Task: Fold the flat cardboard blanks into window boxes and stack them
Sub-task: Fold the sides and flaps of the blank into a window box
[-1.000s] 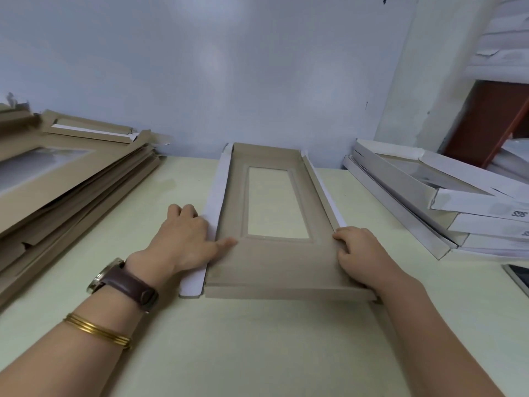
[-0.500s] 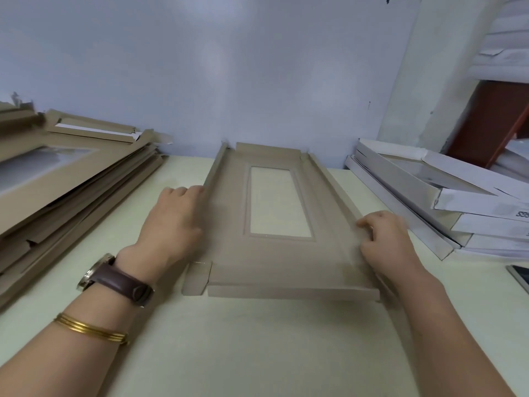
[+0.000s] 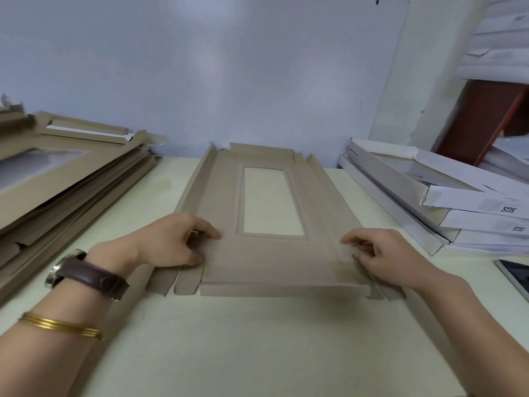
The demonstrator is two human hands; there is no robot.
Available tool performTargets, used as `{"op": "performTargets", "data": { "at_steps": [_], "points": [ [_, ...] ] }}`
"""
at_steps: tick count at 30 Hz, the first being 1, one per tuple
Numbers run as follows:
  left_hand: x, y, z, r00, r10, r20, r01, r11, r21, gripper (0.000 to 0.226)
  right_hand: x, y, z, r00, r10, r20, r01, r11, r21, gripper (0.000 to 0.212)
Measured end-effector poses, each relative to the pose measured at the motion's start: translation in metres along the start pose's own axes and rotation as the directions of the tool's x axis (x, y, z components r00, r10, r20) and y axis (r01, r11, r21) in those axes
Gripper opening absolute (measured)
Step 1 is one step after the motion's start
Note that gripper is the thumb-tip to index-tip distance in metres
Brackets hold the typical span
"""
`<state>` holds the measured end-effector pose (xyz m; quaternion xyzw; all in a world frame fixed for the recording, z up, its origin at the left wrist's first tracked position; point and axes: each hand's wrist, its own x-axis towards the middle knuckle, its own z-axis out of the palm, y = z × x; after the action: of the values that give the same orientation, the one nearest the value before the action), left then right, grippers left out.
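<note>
The blank (image 3: pixel 274 262) lies flat on the table (image 3: pixel 257 339). Left hand (image 3: pixel 169 242) pinches its edge left of the window (image 3: pixel 270 202); right hand (image 3: pixel 383 255), blurred, apparently pinches the edge right of the window. Lift both edges evenly along the creases, keeping the window panel flat.

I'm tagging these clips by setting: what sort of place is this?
Probably a small packaging workbench: a pile of flat brown cardboard blanks on the left, folded white window boxes stacked on the right, one blank mid-fold.
</note>
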<state>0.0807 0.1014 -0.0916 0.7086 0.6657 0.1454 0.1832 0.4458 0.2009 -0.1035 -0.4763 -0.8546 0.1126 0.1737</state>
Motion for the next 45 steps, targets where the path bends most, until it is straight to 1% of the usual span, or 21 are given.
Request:
{"op": "performTargets", "data": {
  "at_steps": [2, 4, 8, 10, 12, 15, 18, 20, 22, 27, 29, 31, 32, 33, 34, 35, 36, 40, 41, 44, 45],
  "points": [
    [-0.003, 0.002, -0.004, 0.992, 0.005, 0.123, 0.0, 0.999, -0.034, 0.061, -0.008, 0.0, -0.004, 0.998, -0.027, 0.057, 0.023, 0.998, 0.061, 0.047],
    [-0.008, 0.001, -0.005, 0.972, 0.04, 0.233, -0.032, 0.999, -0.04, 0.07, -0.015, 0.002, -0.008, 0.988, -0.033, 0.149, 0.015, 0.993, 0.12, 0.059],
    [-0.017, -0.007, -0.006, 0.93, 0.069, 0.362, -0.057, 0.997, -0.043, 0.098, -0.022, 0.004, -0.012, 0.929, -0.054, 0.367, -0.023, 0.979, 0.201, 0.077],
    [-0.02, -0.008, -0.004, 0.918, 0.073, 0.39, -0.056, 0.997, -0.054, 0.108, -0.022, 0.004, -0.012, 0.905, -0.06, 0.422, -0.016, 0.984, 0.175, 0.082],
    [-0.022, -0.009, -0.001, 0.923, 0.072, 0.378, -0.056, 0.997, -0.054, 0.113, -0.021, 0.005, -0.011, 0.893, -0.078, 0.444, 0.008, 0.987, 0.158, 0.087],
    [-0.021, -0.007, 0.005, 0.945, 0.076, 0.318, -0.063, 0.997, -0.051, 0.11, -0.021, 0.005, -0.011, 0.878, -0.1, 0.469, 0.034, 0.989, 0.146, 0.094],
    [-0.017, -0.004, 0.01, 0.96, 0.08, 0.268, -0.087, 0.996, 0.015, 0.106, -0.019, 0.004, -0.008, 0.897, -0.093, 0.433, 0.037, 0.99, 0.136, 0.092],
    [-0.014, 0.0, 0.014, 0.969, 0.082, 0.235, -0.099, 0.993, 0.063, 0.106, -0.017, 0.001, -0.006, 0.915, -0.047, 0.401, -0.01, 0.99, 0.14, 0.089],
    [-0.011, 0.003, 0.017, 0.974, 0.079, 0.212, -0.097, 0.992, 0.076, 0.103, -0.015, -0.001, -0.006, 0.926, 0.002, 0.377, -0.07, 0.984, 0.166, 0.084],
    [-0.009, 0.002, 0.025, 0.986, 0.099, 0.131, -0.11, 0.99, 0.083, 0.092, -0.01, -0.001, -0.001, 0.95, 0.023, 0.31, -0.079, 0.982, 0.17, 0.074],
    [-0.01, 0.001, 0.027, 0.991, 0.098, 0.095, -0.103, 0.994, 0.043, 0.085, -0.011, -0.001, 0.002, 0.954, 0.046, 0.296, -0.123, 0.962, 0.245, 0.064],
    [-0.011, 0.0, 0.026, 0.995, 0.059, 0.079, -0.054, 0.997, -0.06, 0.078, -0.013, -0.004, 0.004, 0.96, 0.055, 0.275, -0.151, 0.928, 0.341, 0.045],
    [-0.011, 0.0, 0.026, 0.997, 0.036, 0.074, -0.024, 0.988, -0.155, 0.067, -0.014, -0.004, 0.004, 0.964, 0.052, 0.259, -0.148, 0.918, 0.369, 0.037],
    [-0.011, 0.001, 0.027, 0.998, 0.032, 0.056, -0.016, 0.965, -0.261, 0.05, -0.014, -0.005, 0.004, 0.97, 0.049, 0.236, -0.14, 0.912, 0.386, 0.03],
    [-0.011, 0.001, 0.028, 0.999, 0.032, 0.019, -0.024, 0.946, -0.324, 0.033, -0.014, -0.006, 0.005, 0.978, 0.051, 0.203, -0.128, 0.913, 0.387, 0.022],
    [-0.009, 0.002, 0.029, 0.999, 0.034, -0.034, -0.043, 0.941, -0.335, 0.023, -0.013, -0.007, 0.005, 0.985, 0.06, 0.162, -0.118, 0.919, 0.376, 0.014],
    [-0.008, 0.001, 0.03, 0.996, 0.031, -0.08, -0.055, 0.947, -0.318, 0.021, -0.012, -0.008, 0.006, 0.99, 0.071, 0.124, -0.111, 0.928, 0.355, 0.012],
    [-0.002, 0.002, 0.033, 0.983, -0.009, -0.185, -0.034, 0.973, -0.228, 0.037, -0.005, -0.012, 0.012, 0.991, 0.13, 0.035, -0.135, 0.944, 0.302, 0.034],
    [-0.001, 0.003, 0.033, 0.977, -0.017, -0.213, -0.03, 0.976, -0.215, 0.036, -0.003, -0.013, 0.013, 0.991, 0.131, 0.009, -0.128, 0.95, 0.283, 0.034],
    [0.004, 0.004, 0.033, 0.962, -0.034, -0.272, -0.022, 0.979, -0.202, 0.025, 0.003, -0.015, 0.017, 0.989, 0.141, -0.034, -0.129, 0.964, 0.231, 0.023],
    [0.005, 0.004, 0.033, 0.958, -0.041, -0.285, -0.016, 0.981, -0.193, 0.024, 0.005, -0.015, 0.019, 0.988, 0.147, -0.045, -0.134, 0.967, 0.218, 0.028]
  ]
}}
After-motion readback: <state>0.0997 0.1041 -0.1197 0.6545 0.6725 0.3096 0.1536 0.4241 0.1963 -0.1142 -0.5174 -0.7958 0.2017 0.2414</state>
